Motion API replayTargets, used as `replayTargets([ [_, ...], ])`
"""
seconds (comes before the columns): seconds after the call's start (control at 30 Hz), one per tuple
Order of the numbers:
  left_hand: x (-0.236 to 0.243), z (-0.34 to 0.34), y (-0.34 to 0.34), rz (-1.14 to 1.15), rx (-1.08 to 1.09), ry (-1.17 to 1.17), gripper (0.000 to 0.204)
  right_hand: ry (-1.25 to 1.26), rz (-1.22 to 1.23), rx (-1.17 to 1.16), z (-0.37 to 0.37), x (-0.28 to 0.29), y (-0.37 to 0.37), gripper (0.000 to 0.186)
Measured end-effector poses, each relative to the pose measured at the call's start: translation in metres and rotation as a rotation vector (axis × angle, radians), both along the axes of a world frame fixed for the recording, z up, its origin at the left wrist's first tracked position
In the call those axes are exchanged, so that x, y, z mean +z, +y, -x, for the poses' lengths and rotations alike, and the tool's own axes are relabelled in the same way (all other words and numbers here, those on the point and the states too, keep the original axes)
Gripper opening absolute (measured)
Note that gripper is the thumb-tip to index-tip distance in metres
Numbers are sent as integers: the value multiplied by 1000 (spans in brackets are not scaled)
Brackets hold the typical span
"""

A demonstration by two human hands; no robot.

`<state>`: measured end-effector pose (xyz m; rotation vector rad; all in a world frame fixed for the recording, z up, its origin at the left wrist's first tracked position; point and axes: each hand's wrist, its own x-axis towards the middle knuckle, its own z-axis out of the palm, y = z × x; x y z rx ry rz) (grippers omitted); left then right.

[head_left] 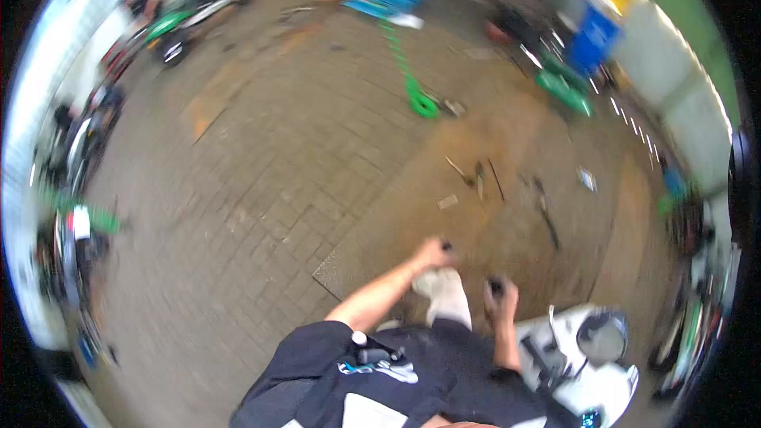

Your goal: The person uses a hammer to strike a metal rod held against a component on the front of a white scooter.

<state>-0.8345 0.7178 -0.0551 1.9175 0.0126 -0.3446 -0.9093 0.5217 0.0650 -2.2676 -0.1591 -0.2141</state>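
Observation:
My left hand is closed on a small dark object, held above my pale shoe. My right hand grips another small black object, just above the white scooter at lower right. The picture is blurred, so I cannot make out what either object is. Beyond my hands, a few slim tools, a small pale piece and a long dark tool lie on a rust-stained metal plate.
Motorbikes line the left wall, with another scooter farther back. A green coiled hose and blue mat lie ahead. A blue bin and green object stand by the right wall, with more clutter below.

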Motion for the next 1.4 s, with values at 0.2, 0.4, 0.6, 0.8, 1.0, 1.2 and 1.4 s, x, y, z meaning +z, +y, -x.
replayTargets([
  [0.2,-16,-107,66,-190,20,66,36,15,-209,-180,-105,-3,-19,18],
  [0.4,-92,-109,178,-401,79,378,42,76,-225,-733,-107,-32,-83,22],
  [0.6,-129,-154,246,-755,-676,77,36,206,-241,-1096,-68,-59,-114,22],
  [0.8,-95,-305,92,-299,-43,481,33,249,-328,-1326,-93,-96,-138,23],
  [1.0,-131,-427,-6,-294,-46,641,30,258,-222,-1455,-181,-163,-213,19],
  [1.2,-276,-619,-164,-441,-316,473,39,763,-186,-1093,-328,-265,-348,29],
  [1.4,-417,-789,-463,-406,-710,319,49,986,29,-940,-484,-452,-515,33],
])
